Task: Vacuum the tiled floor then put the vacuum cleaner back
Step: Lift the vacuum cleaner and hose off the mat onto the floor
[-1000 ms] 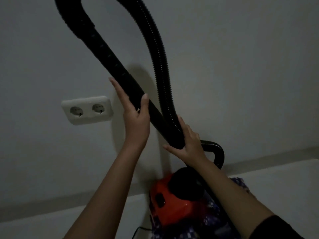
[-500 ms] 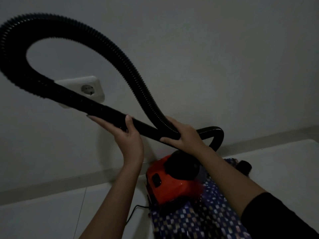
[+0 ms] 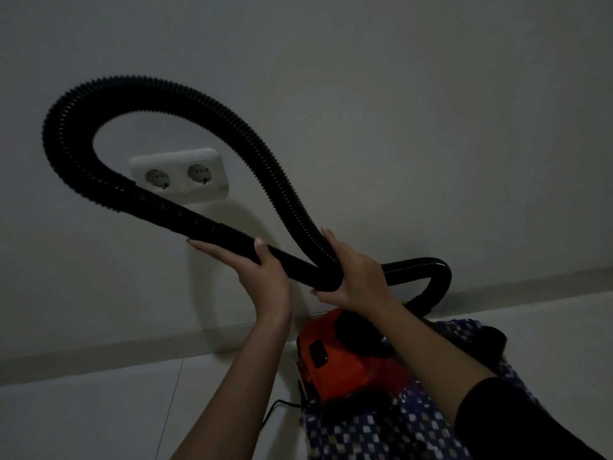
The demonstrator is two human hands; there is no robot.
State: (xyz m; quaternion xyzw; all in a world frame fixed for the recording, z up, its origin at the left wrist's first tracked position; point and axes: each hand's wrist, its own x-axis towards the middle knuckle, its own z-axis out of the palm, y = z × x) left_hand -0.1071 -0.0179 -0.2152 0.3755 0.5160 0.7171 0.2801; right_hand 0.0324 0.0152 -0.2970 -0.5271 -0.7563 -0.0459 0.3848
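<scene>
Head view: the left hand (image 3: pixel 263 273) supports the rigid hose end (image 3: pixel 199 224) from below. Its fingers (image 3: pixel 212 249) lie straight under the tube, and the thumb stands upright against the near side. The right hand (image 3: pixel 356 275) is just beside it, to the right. Its fingers are curled over the point where the corrugated hose (image 3: pixel 132 92) crosses the rigid hose end, with the thumb underneath, clamping the two together. A black sleeve (image 3: pixel 497 416) covers the right forearm.

From this grip the corrugated hose rises in one large loop to the left, in front of the wall. A second, smaller bend runs right and curves down to the orange vacuum cleaner (image 3: pixel 345 373).

The vacuum cleaner stands directly below the hands, near the baseboard (image 3: pixel 132 351). Patterned fabric (image 3: pixel 381 436) overlaps its near side. A black power cord (image 3: pixel 275 408) leaves its lower left corner and lies on the tiled floor (image 3: pixel 99 419). A white double wall socket (image 3: pixel 180 174) shows through the large loop.
</scene>
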